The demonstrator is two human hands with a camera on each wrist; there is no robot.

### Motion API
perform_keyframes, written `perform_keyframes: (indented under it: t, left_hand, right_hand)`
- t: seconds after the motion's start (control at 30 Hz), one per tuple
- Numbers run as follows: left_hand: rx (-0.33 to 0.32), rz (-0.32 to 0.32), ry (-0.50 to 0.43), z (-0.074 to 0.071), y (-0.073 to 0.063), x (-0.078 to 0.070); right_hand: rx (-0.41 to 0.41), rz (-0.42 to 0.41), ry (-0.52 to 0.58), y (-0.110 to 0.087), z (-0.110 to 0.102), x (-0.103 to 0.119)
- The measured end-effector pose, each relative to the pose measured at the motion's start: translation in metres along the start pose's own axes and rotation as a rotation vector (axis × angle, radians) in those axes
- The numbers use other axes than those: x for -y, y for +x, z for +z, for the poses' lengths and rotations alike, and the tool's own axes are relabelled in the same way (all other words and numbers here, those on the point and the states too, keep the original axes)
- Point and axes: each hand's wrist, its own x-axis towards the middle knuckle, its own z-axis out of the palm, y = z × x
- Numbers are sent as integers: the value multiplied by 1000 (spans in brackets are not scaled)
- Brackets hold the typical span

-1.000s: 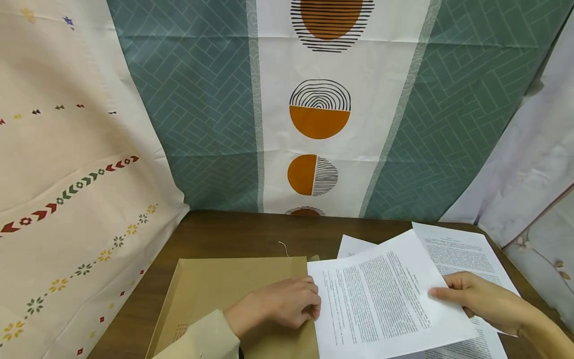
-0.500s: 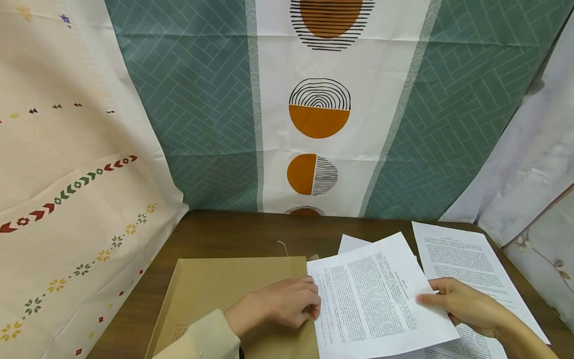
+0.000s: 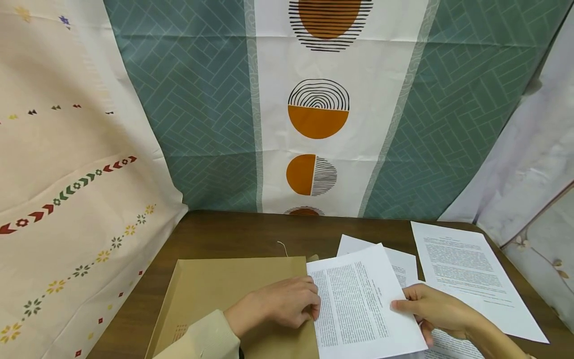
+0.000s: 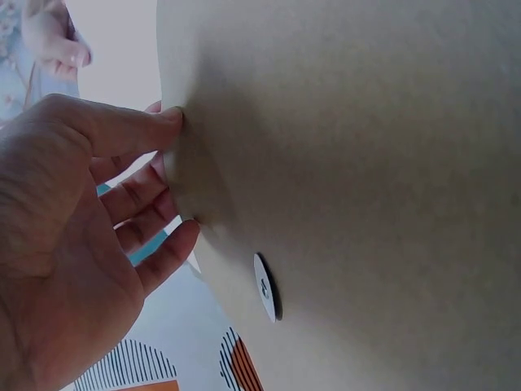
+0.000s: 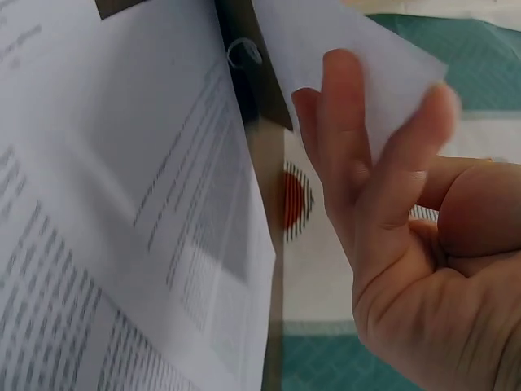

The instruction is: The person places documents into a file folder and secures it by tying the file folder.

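Observation:
A brown kraft envelope [image 3: 233, 279] lies at the left front of the table, a string [image 3: 283, 247] sticking out behind it. My left hand [image 3: 287, 301] pinches its right edge, thumb on the face; the left wrist view shows a round white button [image 4: 266, 287] on the envelope. My right hand [image 3: 441, 309] pinches printed paper [image 3: 350, 304] by its right edge. The paper's left edge meets the envelope's edge beside my left fingers; whether it is inside is hidden. How many sheets I hold is unclear.
A printed sheet [image 3: 466, 269] lies at the right of the dark wooden table [image 3: 251, 234]. Another sheet [image 3: 401, 264] lies partly under the held paper. Patterned cloths [image 3: 215, 124] hang behind and at both sides.
My right hand has moved left with the paper, which now shows less of its printed width beside the envelope. More of the sheets beneath is uncovered. My left hand stays in place.

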Motion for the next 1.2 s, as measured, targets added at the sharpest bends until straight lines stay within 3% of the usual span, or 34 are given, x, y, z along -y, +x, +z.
perform_keyframes:
  t: [0.4,0.67,0.97,1.2]
  left_hand:
    - [-10,17,10,2,1,1]
    - [-11,15,13,1,2,0]
    - [-9,14,26,1,1,1]
    - [-13,20,31,2,2,0]
  right_hand:
    - [12,35,-38,33,30,-1]
    - [19,31,-71,48,39,0]
    - [-124,-11,-118,46,30,8]
    - [-165,-17,-136,54,34,8]
